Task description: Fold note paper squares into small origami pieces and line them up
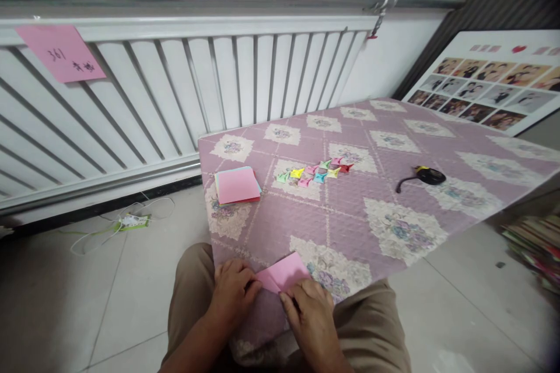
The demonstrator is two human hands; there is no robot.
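Observation:
A sheet of pink origami paper (289,270), with a crease line across it, lies at the near corner of the cloth-covered table. My left hand (234,287) is closed at its left corner, thumb against the paper and the other fingers bent on the cloth. Along the lower right edge, my right hand (310,310) grips the paper with thumb and curled fingers, hiding that side. Farther up the table sits a stack of coloured paper (238,185), a pink sheet on top. Several small folded paper figures (319,178) in mixed colours are lined up in two rows to its right.
A patterned purple tablecloth (289,221) covers the table. On its right part lies a black object with a strap and a yellow piece (431,176). Behind stands a white radiator (245,76); a photo board (485,84) leans at the back right. A power strip (133,221) rests on the floor.

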